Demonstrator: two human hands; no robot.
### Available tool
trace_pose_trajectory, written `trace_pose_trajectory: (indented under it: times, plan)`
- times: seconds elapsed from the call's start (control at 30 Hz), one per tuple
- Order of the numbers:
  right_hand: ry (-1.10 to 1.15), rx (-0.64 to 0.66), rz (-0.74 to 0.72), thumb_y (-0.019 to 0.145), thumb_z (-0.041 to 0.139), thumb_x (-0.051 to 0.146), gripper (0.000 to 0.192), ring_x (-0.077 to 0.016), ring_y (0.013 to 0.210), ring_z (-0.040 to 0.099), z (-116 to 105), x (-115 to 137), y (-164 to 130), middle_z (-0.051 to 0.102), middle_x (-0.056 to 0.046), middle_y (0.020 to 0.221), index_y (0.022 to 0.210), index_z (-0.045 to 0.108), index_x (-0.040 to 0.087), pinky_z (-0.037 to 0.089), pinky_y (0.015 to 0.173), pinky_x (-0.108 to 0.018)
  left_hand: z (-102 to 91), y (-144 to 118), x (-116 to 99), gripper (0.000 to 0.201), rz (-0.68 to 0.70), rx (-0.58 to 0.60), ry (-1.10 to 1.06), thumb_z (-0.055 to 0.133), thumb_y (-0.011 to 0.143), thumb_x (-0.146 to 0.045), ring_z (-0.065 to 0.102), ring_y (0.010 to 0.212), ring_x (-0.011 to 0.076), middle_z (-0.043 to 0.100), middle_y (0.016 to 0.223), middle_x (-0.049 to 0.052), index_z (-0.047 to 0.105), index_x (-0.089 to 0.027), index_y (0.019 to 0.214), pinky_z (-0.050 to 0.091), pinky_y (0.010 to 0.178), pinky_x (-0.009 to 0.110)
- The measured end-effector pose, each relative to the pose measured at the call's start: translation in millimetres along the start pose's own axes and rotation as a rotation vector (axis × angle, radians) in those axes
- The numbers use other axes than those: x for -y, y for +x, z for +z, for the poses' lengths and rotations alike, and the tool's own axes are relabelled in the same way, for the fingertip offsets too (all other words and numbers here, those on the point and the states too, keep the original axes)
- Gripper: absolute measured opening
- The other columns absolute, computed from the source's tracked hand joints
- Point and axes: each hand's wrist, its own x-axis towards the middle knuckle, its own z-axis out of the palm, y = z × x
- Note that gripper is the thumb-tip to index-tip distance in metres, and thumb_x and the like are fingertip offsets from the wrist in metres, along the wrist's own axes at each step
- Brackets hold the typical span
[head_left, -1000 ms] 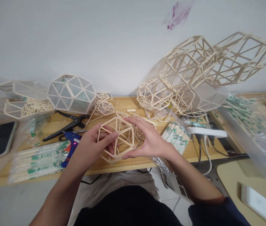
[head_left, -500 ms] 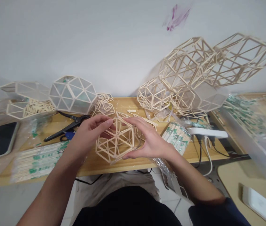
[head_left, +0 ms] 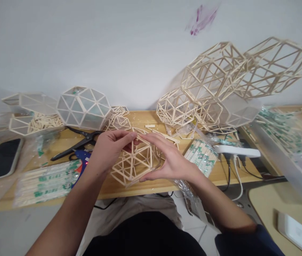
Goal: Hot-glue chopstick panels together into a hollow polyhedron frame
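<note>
A ball-shaped frame point(head_left: 132, 156) of thin wooden sticks, joined in triangles, is between my hands at the table's front. My left hand point(head_left: 113, 145) pinches it at its upper edge with thumb and forefinger; the exact stick at those fingertips is hard to make out. On the other side my right hand point(head_left: 168, 156) grips the frame, fingers over the top and thumb low at the front. Beside my left forearm lies a blue glue gun point(head_left: 82, 156) with a small red light, partly hidden by the arm. Black scissors point(head_left: 77, 144) are behind it.
Wrapped chopsticks lie in a left pack point(head_left: 46, 183) and a right pack point(head_left: 201, 154). A phone point(head_left: 3, 159) is far left. Covered polyhedra point(head_left: 84, 106) and tall stick frames point(head_left: 215, 71) stand by the wall. A white power strip point(head_left: 237, 151) with cables sits right.
My left hand has moved right along the frame's top, its thumb and forefinger closing in a pinch. More of the blue glue gun shows. My right hand keeps its grip.
</note>
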Motion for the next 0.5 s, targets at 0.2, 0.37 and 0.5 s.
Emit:
trace_pose_trajectory:
  times: [0.2,0.37,0.5]
  plan:
    - [0.001,0.001,-0.005,0.071,0.094,0.057,0.103,-0.0342,0.137,0.061,0.2,-0.7,-0.9,0.062,-0.014,0.151,0.157,0.046,0.029,0.049,0.116,-0.057,0.9,1.2,0.8,0.030,-0.005,0.010,-0.010,0.089,0.071,-0.047,0.063,0.058,0.0123,0.077,0.070,0.004,0.081,-0.018,0.073,0.054,0.060,0.022]
    - [-0.001,-0.013,-0.006,0.071,0.092,0.060,0.101,-0.0343,0.135,0.062,1.4,-0.6,-2.1,0.064,-0.014,0.148,0.156,0.048,0.029,0.049,0.115,-0.057,-1.0,-1.0,0.0,0.033,-0.011,0.012,0.029,0.087,0.075,-0.050,0.063,0.058,0.0123,0.077,0.071,0.004,0.082,-0.018,0.074,0.054,0.060,0.022]
    - [-0.015,-0.075,-0.037,0.073,0.094,0.053,0.089,-0.0335,0.131,0.065,3.0,-3.1,-5.1,0.069,-0.015,0.139,0.148,0.055,0.025,0.051,0.113,-0.055,-2.8,-3.3,3.8,0.036,-0.024,0.040,0.008,0.083,0.080,-0.054,0.062,0.057,0.0108,0.074,0.069,0.002,0.080,-0.018,0.076,0.051,0.056,0.020]
